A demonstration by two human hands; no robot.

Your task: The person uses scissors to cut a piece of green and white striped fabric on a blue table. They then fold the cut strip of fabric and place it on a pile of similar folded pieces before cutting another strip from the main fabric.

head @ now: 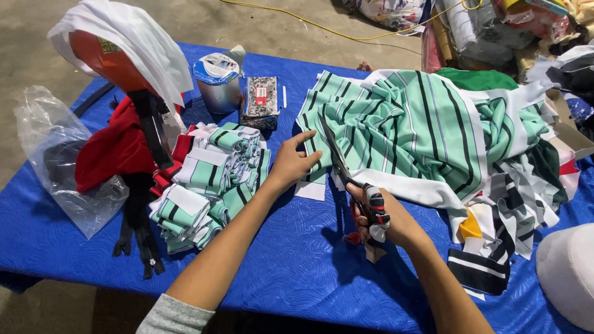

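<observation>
The mint-green striped fabric (408,124) lies bunched in soft folds across the middle and right of the blue tabletop (297,260), its white-banded near edge right at the hands. The left hand (292,162) presses flat on that edge, fingers spread and closed on nothing. Just to its right, the right hand (387,216) is closed around the handles of one pair of scissors (346,170), whose handles are wrapped in red and white cloth strips. The long dark blades stand parted, pointing away from the person into the fabric edge between the two hands.

Left of the left hand sits one heap of cut pieces (210,182), small folded rectangles of the same green, white and black stripe; there are too many to count. Beyond them are a red cloth (111,148), black zippers (139,229) trailing toward the near edge, and one crumpled clear plastic bag (62,161). At the far side stand one round tin (218,80) and one small flat packet (260,99). On the right, black-and-white striped scraps (495,247) spill off the pile, near one white cap (566,272). The tabletop cover is quilted, with a wavy stitched texture.
</observation>
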